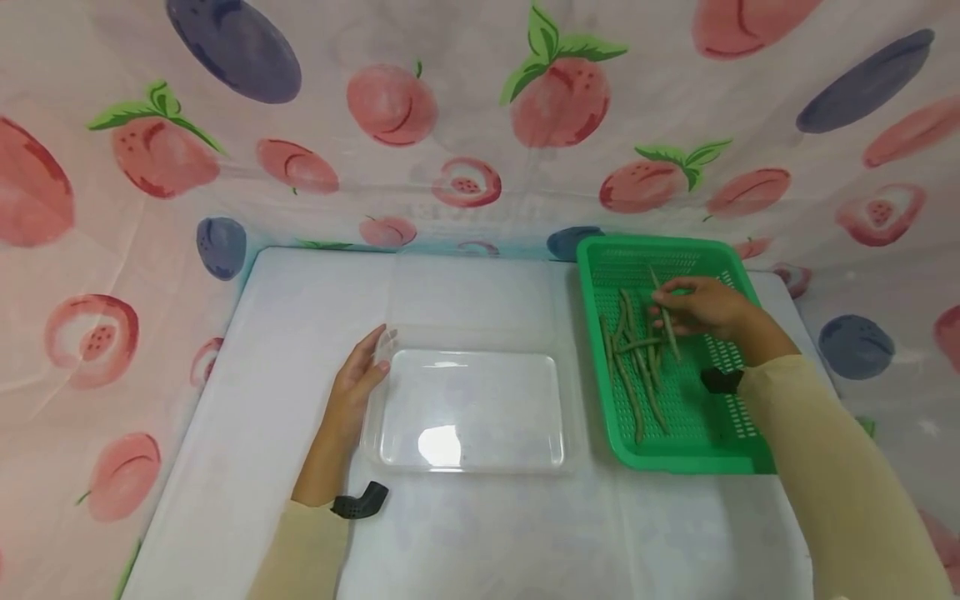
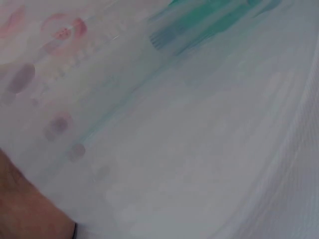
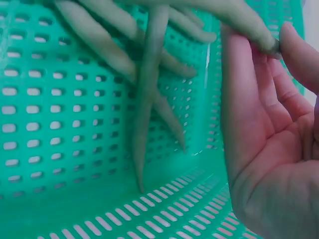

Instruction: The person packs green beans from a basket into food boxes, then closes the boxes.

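Observation:
A green slotted basket (image 1: pixel 720 433) on the right of the table holds several green beans (image 1: pixel 633 375). My right hand (image 1: pixel 693 307) reaches into it and pinches one green bean (image 1: pixel 666 321) between thumb and fingers; the right wrist view shows that bean (image 3: pixel 239 20) held at the fingertips (image 3: pixel 294 40) above the basket floor (image 3: pixel 60 149), with other beans (image 3: pixel 144 99) lying below. A clear plastic tray (image 1: pixel 471 407) sits at the table's middle. My left hand (image 1: pixel 358 379) rests with straight fingers against the tray's left rim. The left wrist view is blurred and shows only the tray wall (image 2: pixel 199 149).
The white table (image 1: pixel 225 400) is enclosed by a fruit-printed cloth backdrop (image 1: pixel 465 125) on the back and sides. Bare table surface lies in front of the tray and basket and to the left of my left hand.

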